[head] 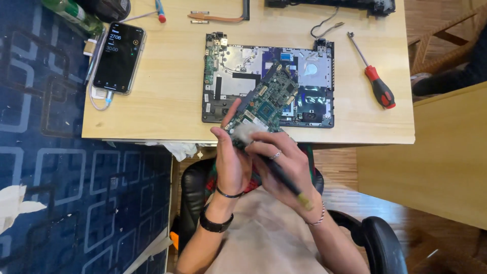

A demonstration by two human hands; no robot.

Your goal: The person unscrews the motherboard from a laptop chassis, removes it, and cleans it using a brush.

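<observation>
The left hand is gripping the near end of a green circuit board, holding it tilted above the front edge of the tabletop. Its fingers are curling around the board's left edge, with one finger stretching up along that edge and the thumb pressing against the near corner. The right hand is closing around a dark-handled brush, whose handle is running back toward the wrist and ending in a yellowish tip. Its fingers are pressing together on the handle near the pale bristles, which are touching the near end of the board. A ring is showing on one finger, and a beaded bracelet is sitting at that wrist; the left wrist is wearing a black band and a thin black bracelet.

Behind the raised board, an opened laptop base is lying flat on the tabletop, its inside exposed. A red-and-black screwdriver is lying to the right of it, well apart. A smartphone with a lit screen is resting to the left, a cable plugged into its near end. A copper heat pipe is lying at the far edge, and a green bottle is lying beyond the top left corner
</observation>
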